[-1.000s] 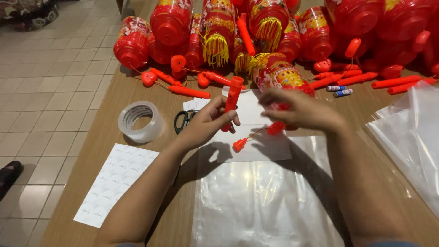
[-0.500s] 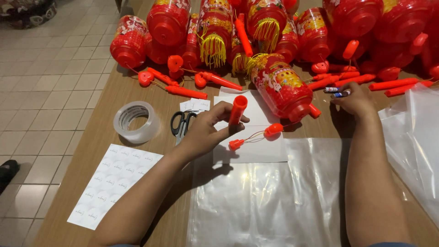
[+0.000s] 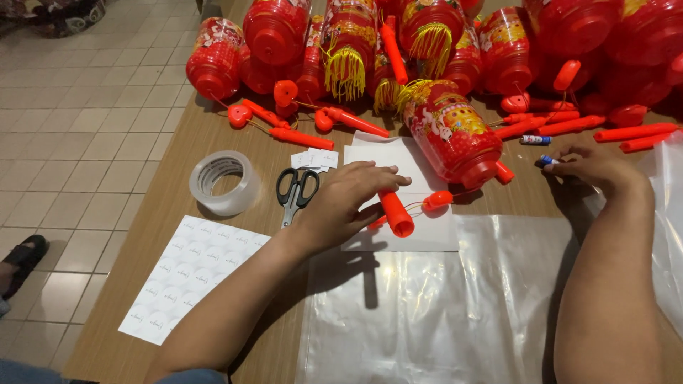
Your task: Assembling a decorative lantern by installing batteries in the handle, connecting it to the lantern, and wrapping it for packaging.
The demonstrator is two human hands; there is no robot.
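My left hand (image 3: 346,201) grips a red plastic handle stick (image 3: 395,212) and tilts it over a white paper sheet (image 3: 400,155). A thin cord runs from the stick to a small red hook piece (image 3: 436,200) and on to a red lantern (image 3: 450,133) lying on its side with a yellow tassel. My right hand (image 3: 593,165) reaches to the right, its fingertips on a small blue-tipped battery (image 3: 548,161). A second small battery (image 3: 534,140) lies just beyond it.
Many red lanterns (image 3: 348,43) and loose red sticks (image 3: 301,138) crowd the far side of the wooden table (image 3: 171,186). Tape roll (image 3: 225,182), black scissors (image 3: 294,193) and a sticker sheet (image 3: 187,277) lie left. Clear plastic bags (image 3: 434,306) cover the near side.
My right hand left the lantern and stick and moved right to the batteries. My left hand lowered and tilted the stick from upright. The lantern now lies free on the table.
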